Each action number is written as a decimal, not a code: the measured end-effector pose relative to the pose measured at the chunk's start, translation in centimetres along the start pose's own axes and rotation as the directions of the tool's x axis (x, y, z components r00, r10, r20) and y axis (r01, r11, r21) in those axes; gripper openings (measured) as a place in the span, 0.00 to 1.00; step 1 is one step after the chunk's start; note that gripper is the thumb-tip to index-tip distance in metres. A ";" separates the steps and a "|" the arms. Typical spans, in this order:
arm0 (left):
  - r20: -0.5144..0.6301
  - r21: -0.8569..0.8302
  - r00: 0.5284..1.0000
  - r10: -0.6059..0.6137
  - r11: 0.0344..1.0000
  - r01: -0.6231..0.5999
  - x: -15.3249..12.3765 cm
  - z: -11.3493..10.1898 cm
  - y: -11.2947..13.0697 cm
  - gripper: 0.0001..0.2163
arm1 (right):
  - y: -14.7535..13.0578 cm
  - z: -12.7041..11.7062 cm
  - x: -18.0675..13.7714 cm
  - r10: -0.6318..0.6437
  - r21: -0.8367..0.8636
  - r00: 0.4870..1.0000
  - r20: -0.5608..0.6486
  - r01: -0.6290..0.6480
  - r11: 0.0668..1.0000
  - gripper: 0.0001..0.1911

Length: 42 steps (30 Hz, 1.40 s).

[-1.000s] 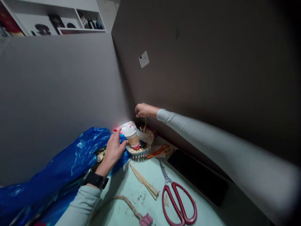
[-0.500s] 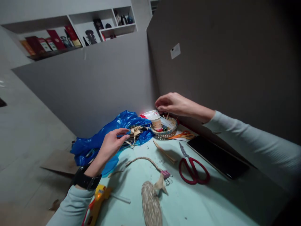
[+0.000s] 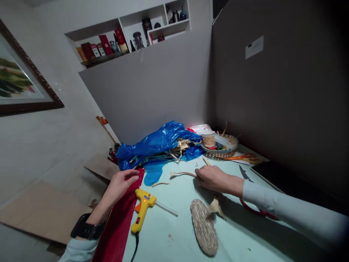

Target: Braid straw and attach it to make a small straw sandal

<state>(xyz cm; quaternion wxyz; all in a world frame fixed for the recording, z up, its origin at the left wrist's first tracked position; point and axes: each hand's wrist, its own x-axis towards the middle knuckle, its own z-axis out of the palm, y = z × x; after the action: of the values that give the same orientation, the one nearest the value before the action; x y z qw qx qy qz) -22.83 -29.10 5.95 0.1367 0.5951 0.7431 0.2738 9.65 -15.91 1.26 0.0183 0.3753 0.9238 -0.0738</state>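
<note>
My right hand [image 3: 214, 178] is low over the tabletop with its fingers closed on a thin braided straw cord [image 3: 183, 174], whose loose end sticks out to the left. Held up at the table's left side, my left hand [image 3: 120, 187] is empty, fingers stretched and apart. Near it lies a yellow glue gun [image 3: 143, 209] with a glue stick in its back. A coiled, oval woven straw sole [image 3: 204, 227] rests in front, beside a pale folded strip [image 3: 216, 208]. Red-handled scissors [image 3: 247, 174] are partly hidden under my right arm.
Toward the back are a crumpled blue plastic bag [image 3: 152, 142] with straw strips [image 3: 183, 144], and a woven basket [image 3: 231, 143] holding a paper cup [image 3: 208, 139]. Orange scissors [image 3: 245, 158] and a dark tablet-like device [image 3: 272, 174] lie right. Grey panels [image 3: 163, 87] stand behind.
My right hand has come down from above the basket to the braided cord. My left hand has drawn back toward the table's left edge. The view has turned left.
</note>
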 end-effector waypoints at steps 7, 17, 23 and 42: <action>0.022 -0.090 1.000 0.007 0.996 -0.005 0.0 1.0 -1.5 0.11 | 0.6 0.8 2.4 0.054 -0.022 0.992 -0.113 -0.057 0.998 0.12; -0.003 -0.575 1.000 0.029 0.817 -0.025 1.3 4.9 6.7 0.15 | -1.0 -2.4 0.7 -0.184 -0.047 0.867 -0.464 0.183 0.982 0.04; 0.325 -0.747 0.935 0.145 0.645 0.159 -2.2 6.6 11.6 0.17 | -2.9 -2.2 -2.0 -0.369 -0.066 0.744 -0.558 0.403 0.913 0.13; 0.331 -0.646 0.941 -0.068 0.710 0.279 -9.9 5.0 9.1 0.21 | -1.4 -1.4 -7.1 -0.164 0.643 0.803 -0.573 0.565 0.516 0.07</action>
<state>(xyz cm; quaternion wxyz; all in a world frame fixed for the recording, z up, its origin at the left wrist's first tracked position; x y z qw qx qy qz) -10.31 -36.12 5.84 0.4763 0.4618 0.6151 0.4261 13.80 -21.61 3.45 -0.3760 0.1399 0.8295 -0.3885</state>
